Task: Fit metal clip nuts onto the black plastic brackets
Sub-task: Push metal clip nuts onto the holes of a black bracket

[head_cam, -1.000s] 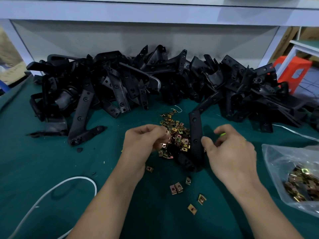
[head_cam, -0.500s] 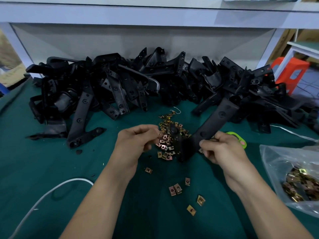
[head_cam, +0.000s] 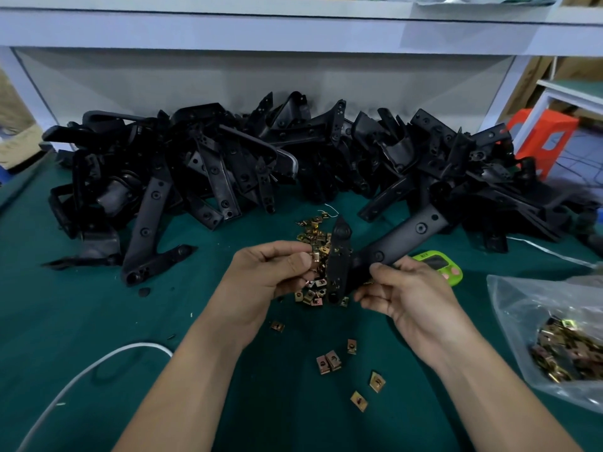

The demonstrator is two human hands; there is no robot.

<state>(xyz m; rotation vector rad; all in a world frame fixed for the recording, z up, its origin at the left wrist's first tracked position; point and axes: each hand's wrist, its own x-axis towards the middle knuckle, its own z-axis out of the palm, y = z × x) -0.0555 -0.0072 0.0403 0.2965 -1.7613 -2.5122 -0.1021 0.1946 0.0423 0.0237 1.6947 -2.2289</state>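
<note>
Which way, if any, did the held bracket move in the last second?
Yes: the right hand lifted the bracket off the cloth, leftward, over the clip nut heap's right edge.

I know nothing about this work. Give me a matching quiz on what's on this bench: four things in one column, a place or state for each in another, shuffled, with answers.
Things
1. left hand
2. right hand
3. timer
4. bag

Place or state
A. clear plastic, far right
B. pinches a nut
C. green, just beyond the right hand
D. grips a bracket

Pairs: 1-B; 2-D; 3-C; 4-A
</note>
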